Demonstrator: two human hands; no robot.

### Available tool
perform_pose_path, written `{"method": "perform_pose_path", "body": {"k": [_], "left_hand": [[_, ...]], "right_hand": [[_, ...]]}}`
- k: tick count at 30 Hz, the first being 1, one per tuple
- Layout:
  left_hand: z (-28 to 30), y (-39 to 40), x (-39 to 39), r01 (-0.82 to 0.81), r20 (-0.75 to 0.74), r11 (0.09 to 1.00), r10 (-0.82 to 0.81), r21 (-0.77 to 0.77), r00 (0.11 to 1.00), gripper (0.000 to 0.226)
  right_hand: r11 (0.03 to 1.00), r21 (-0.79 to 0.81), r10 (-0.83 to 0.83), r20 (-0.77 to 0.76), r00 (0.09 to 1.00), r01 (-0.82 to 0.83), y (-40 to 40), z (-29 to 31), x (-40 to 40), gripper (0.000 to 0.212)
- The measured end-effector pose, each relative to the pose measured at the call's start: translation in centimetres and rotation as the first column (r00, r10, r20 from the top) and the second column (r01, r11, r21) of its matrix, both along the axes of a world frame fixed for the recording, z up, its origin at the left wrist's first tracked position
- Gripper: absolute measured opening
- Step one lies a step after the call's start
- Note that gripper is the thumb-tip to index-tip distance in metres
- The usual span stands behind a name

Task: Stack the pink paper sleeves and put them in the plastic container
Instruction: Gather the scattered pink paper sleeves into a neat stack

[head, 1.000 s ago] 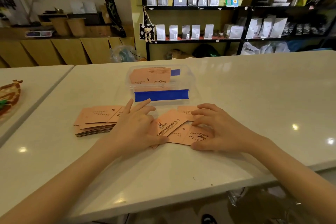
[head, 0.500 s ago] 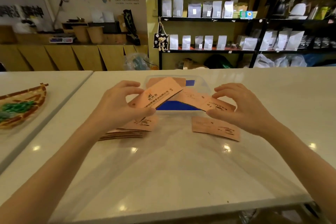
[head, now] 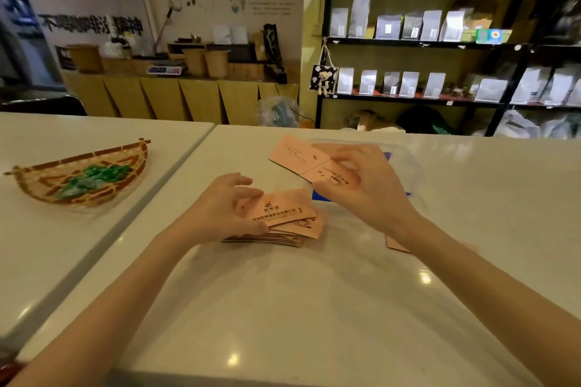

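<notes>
Sleeves split three ways around the stack [head: 267, 237] on the worktop [head: 283, 308]. Left hand [head: 220, 214], lifted half a second ago, now lowered onto the stack, fingers pinching one sleeve [head: 276, 209]. One stray [head: 396, 243] right of the stack. Beyond it, right hand [head: 361, 188] gripping two sleeves [head: 309, 162], raised before the container [head: 405, 160]. Stacking unfinished.
</notes>
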State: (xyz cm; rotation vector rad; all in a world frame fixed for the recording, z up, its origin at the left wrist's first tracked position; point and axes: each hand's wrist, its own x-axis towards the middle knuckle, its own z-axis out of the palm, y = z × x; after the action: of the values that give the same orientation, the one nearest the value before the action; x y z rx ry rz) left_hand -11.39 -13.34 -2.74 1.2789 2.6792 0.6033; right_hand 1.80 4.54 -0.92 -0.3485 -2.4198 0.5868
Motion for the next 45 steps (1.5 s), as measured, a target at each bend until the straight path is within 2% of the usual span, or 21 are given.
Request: {"method": "perform_pose_path", "body": {"k": [2, 5, 8, 10, 12, 14, 19, 24, 27, 31, 34, 39, 45], "left_hand": [[-0.3, -0.3, -0.3, 0.025, 0.064, 0.999, -0.027, 0.026, 0.998, 0.066], [-0.3, -0.7, -0.2, 0.058, 0.145, 0.985, -0.082, 0.162, 0.986, 0.064], [-0.2, -1.1, -0.4, -0.028, 0.203, 0.971, -0.021, 0.235, 0.979, 0.061], [-0.6, -1.3, -0.7, -0.060, 0.236, 0.973, 0.006, 0.222, 0.972, 0.069], [-0.9, -1.4, -0.9, -0.118, 0.237, 0.983, 0.083, 0.138, 0.968, 0.090], [-1.1, -1.5, -1.0, -0.142, 0.216, 0.986, 0.120, 0.091, 0.969, 0.097], [-0.9, -1.2, -0.6, -0.083, 0.153, 0.988, 0.062, 0.133, 0.986, 0.079], [0.3, 1.0, 1.5, 0.002, 0.018, 0.923, -0.010, 0.384, 1.000, 0.044], [1.4, 3.0, 3.4, 0.132, -0.045, 0.880, -0.125, 0.456, 0.991, 0.034], [1.6, 6.5, 6.3, 0.323, 0.029, 0.846, -0.369, 0.425, 0.929, 0.040], [0.9, 9.4, 8.2, 0.452, 0.077, 0.820, -0.506, 0.351, 0.859, 0.057], [-0.8, 13.3, 10.0, 0.497, 0.128, 0.854, -0.515, 0.153, 0.847, 0.075], [-1.8, 14.6, 10.3, 0.496, 0.145, 0.868, -0.494, 0.030, 0.857, 0.075]], "right_hand": [[0.998, -0.019, 0.058, 0.052, 0.997, -0.057, -1.1, -0.6, -1.2, 0.054], [0.993, -0.024, 0.120, 0.142, 0.983, -0.118, -2.5, -1.7, -2.6, 0.055], [0.984, -0.047, 0.180, 0.212, 0.961, -0.173, -2.9, -2.8, -3.6, 0.057], [0.978, -0.042, 0.206, 0.253, 0.945, -0.202, -2.8, -3.4, -3.8, 0.060], [0.974, -0.028, 0.223, 0.300, 0.927, -0.226, -2.6, -3.7, -3.9, 0.062], [0.968, 0.008, 0.233, 0.347, 0.908, -0.252, -2.5, -3.8, -3.9, 0.061], [0.963, -0.005, 0.250, 0.387, 0.887, -0.270, -1.8, -3.5, -3.2, 0.066], [0.968, -0.077, 0.250, 0.362, 0.898, -0.239, -0.3, -2.3, -0.7, 0.070], [0.976, -0.081, 0.215, 0.283, 0.935, -0.200, 1.1, -1.3, 1.7, 0.058], [0.991, -0.046, 0.133, 0.220, 0.967, -0.125, 3.4, -0.2, 5.2, 0.048], [0.995, -0.087, 0.070, 0.227, 0.972, -0.051, 5.1, -0.1, 7.6, 0.051], [0.993, -0.080, -0.054, 0.321, 0.946, 0.084, 7.4, -1.2, 11.0, 0.055], [0.983, -0.090, -0.097, 0.480, 0.872, 0.159, 9.0, -2.8, 13.8, 0.065]]}}
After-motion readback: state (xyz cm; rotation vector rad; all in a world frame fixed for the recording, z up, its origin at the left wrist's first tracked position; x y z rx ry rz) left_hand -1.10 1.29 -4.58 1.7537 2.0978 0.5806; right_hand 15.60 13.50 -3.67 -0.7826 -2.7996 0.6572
